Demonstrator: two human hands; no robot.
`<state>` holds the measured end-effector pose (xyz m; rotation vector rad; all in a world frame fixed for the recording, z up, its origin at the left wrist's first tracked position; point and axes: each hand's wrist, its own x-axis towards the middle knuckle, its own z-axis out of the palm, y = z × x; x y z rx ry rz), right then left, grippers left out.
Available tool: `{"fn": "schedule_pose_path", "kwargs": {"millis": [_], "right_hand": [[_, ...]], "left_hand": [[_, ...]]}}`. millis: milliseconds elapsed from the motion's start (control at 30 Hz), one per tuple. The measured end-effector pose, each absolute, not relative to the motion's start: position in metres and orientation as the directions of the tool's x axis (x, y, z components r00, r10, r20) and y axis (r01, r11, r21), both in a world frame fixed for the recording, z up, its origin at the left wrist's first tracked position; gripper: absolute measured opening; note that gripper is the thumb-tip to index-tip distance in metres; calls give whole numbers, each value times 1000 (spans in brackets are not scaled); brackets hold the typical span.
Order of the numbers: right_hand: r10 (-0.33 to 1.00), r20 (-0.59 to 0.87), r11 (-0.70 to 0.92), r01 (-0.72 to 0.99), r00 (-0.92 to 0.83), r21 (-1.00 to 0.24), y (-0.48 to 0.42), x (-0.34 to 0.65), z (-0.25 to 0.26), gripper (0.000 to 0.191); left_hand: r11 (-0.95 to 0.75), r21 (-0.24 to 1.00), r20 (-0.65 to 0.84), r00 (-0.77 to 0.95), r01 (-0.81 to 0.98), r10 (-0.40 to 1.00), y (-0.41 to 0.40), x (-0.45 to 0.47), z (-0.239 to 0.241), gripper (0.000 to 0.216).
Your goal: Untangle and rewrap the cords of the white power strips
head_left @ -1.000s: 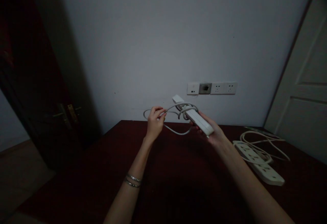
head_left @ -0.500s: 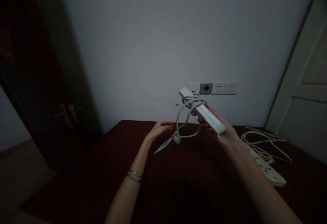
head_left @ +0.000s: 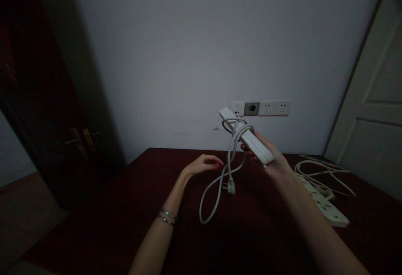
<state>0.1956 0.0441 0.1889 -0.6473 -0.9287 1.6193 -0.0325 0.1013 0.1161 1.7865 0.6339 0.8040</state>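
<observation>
My right hand (head_left: 272, 151) is wrapped round the near end of a white power strip (head_left: 256, 143), which is raised above the dark red table and tilted. A pale cord (head_left: 216, 201) winds about the strip's far half, then hangs down in a loose loop. Its plug (head_left: 231, 186) dangles below, prongs pointing left. Close to the cord on its left, my left hand (head_left: 203, 165) has its fingers slightly bent and apart from the thumb, with nothing visible in them. Two bracelets circle that wrist.
A second power strip (head_left: 326, 208) with a coiled cord lies on the table's (head_left: 141, 191) right side. Wall sockets (head_left: 274, 108) sit behind the raised strip. A dark door with a handle (head_left: 89, 139) stands left; a pale door (head_left: 377, 141) stands right.
The cord's loop and plug have dropped and swung, now hanging lower and straighter. My left hand has shifted slightly right and down. My right hand keeps hold of the power strip.
</observation>
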Motion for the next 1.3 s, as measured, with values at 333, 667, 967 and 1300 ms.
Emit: {"fn": "schedule_pose_path", "kwargs": {"millis": [333,667,967,1300], "right_hand": [[988,45,-38,-520,-145,-853,51,196,182,28],[996,27,-22,-509,-90,-860,61,195,175,28],[998,50,22,-485,-46,-875,58,193,177,29],[998,-36,-54,-363,-55,-930,56,217,169,26]], "left_hand": [[-196,977,204,595,-78,778,98,-29,119,11],[-54,994,-61,883,97,465,82,-36,133,35],[-124,977,-102,885,176,455,82,-29,129,41],[-666,558,283,641,495,713,90,-52,155,20]]}}
